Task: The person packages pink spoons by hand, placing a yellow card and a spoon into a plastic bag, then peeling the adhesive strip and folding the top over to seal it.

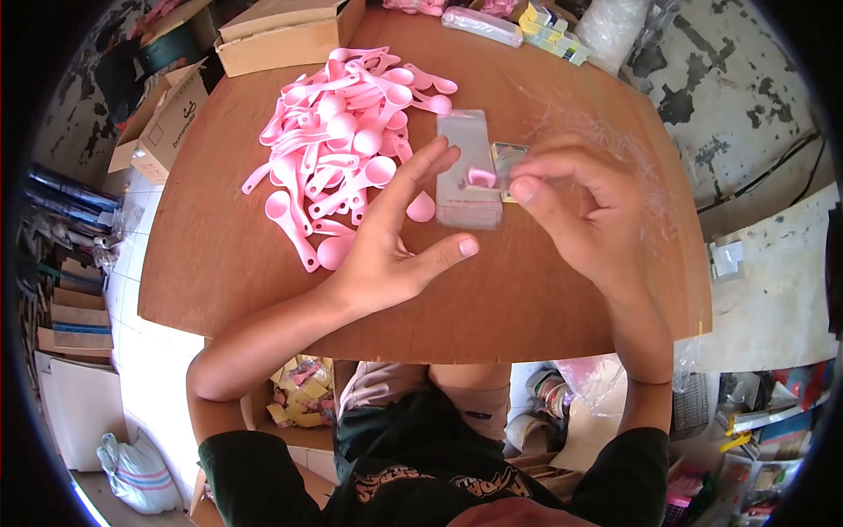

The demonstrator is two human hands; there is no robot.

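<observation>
My left hand point(399, 233) is open over the table, thumb and fingers spread, beside a heap of pink plastic spoons point(338, 132). My right hand point(575, 198) is closed in a pinch on a small clear item point(507, 169), seemingly a bag, whose outline is blurred. Near the pinch a small pink piece point(481, 177) shows over a stack of clear plastic bags point(464, 136); whether it is inside the clear item I cannot tell. A small flat card-like piece point(509, 155) lies right of the stack, partly hidden by my right hand.
On the brown table point(290, 307), an open cardboard box point(281, 39) stands at the back left. Small yellow boxes point(553, 33) and a clear plastic roll point(481, 26) are at the back. Thin clear plastic scraps point(606, 132) lie on the right. Below the front edge is a box of yellow pieces point(303, 391).
</observation>
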